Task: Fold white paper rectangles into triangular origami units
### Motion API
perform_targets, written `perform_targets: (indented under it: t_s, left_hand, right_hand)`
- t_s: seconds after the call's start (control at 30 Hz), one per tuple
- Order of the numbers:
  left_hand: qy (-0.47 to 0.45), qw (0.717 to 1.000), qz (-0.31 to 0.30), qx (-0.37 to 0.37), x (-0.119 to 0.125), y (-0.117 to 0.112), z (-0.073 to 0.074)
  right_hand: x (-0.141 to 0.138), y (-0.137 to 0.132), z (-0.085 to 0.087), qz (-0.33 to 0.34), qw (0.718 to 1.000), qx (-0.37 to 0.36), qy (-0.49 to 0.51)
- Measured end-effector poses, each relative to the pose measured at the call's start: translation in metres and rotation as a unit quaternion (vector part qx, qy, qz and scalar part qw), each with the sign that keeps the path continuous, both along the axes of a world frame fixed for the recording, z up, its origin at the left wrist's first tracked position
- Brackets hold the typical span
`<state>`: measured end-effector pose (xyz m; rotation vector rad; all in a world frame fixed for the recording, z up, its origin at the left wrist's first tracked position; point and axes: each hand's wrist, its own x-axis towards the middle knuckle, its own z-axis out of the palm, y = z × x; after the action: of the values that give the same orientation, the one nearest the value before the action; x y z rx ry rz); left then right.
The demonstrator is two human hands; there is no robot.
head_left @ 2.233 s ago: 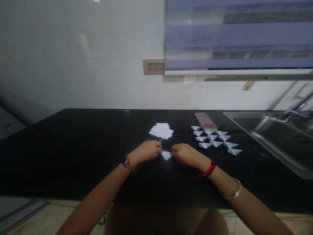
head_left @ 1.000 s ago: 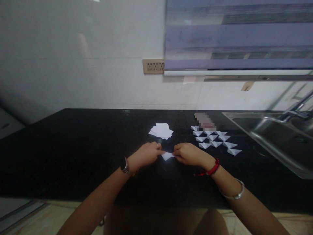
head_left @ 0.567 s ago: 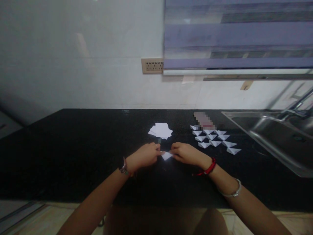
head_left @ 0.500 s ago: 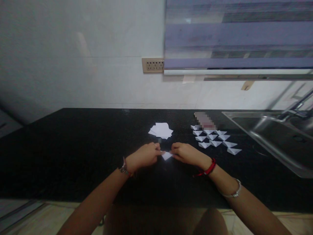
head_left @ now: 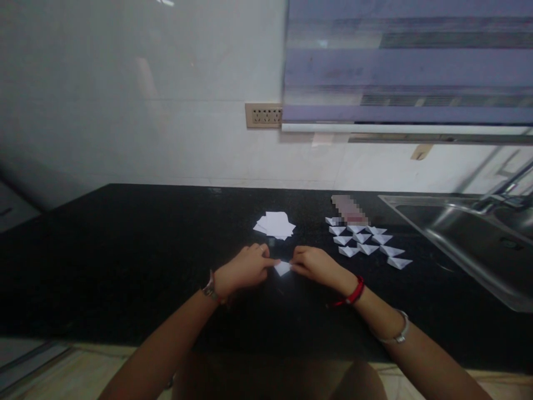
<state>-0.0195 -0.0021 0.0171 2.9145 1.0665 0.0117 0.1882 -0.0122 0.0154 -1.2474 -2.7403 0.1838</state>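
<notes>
A small white piece of paper, folded to a point towards me, lies on the dark countertop between my hands. My left hand is closed at its left corner, with the index finger pressed onto the paper. On the other side, my right hand has its fingers curled and pinches the right corner. Just beyond the hands rests a loose pile of white paper sheets. Several folded white paper pieces stand in rows to the right of my right hand.
A phone-like flat object, blurred out, lies behind the folded pieces. The steel sink with its tap is set into the black countertop at the right. A wall socket and a purple blind are at the back.
The view has tilted slightly. My right hand has shifted a little left at the paper's right corner; the left index finger still presses the left corner.
</notes>
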Motion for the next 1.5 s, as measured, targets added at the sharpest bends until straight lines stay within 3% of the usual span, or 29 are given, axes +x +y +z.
perform_targets:
  t_s: [0.13,0.37,0.6,0.8,1.0,1.23,1.5]
  left_hand:
    - [-0.041,0.999,-0.011,-0.015,0.004,0.008,-0.005]
    - [-0.103,0.993,0.029,-0.045,0.012,0.019,-0.017]
    - [-0.189,0.979,0.027,-0.072,0.01,0.02,-0.013]
    - [-0.203,0.979,0.019,-0.025,0.013,0.016,-0.009]
    - [-0.233,0.971,0.041,0.008,0.017,0.015,-0.013]
    - [-0.311,0.948,0.042,-0.05,0.023,0.013,-0.017]
    - [-0.414,0.898,0.069,-0.134,0.028,0.011,-0.021]
  right_hand:
    - [-0.004,0.004,-0.006,-0.054,0.993,-0.047,0.09]
    - [-0.006,0.007,-0.013,-0.12,0.973,-0.115,0.158]
    - [-0.003,0.008,-0.01,-0.107,0.953,-0.153,0.238]
    - [-0.002,0.01,-0.01,-0.074,0.94,-0.19,0.274]
    - [-0.003,0.009,-0.013,-0.081,0.916,-0.244,0.307]
    - [-0.002,0.013,-0.019,-0.079,0.914,-0.248,0.311]
    - [-0.002,0.014,-0.024,-0.085,0.908,-0.259,0.319]
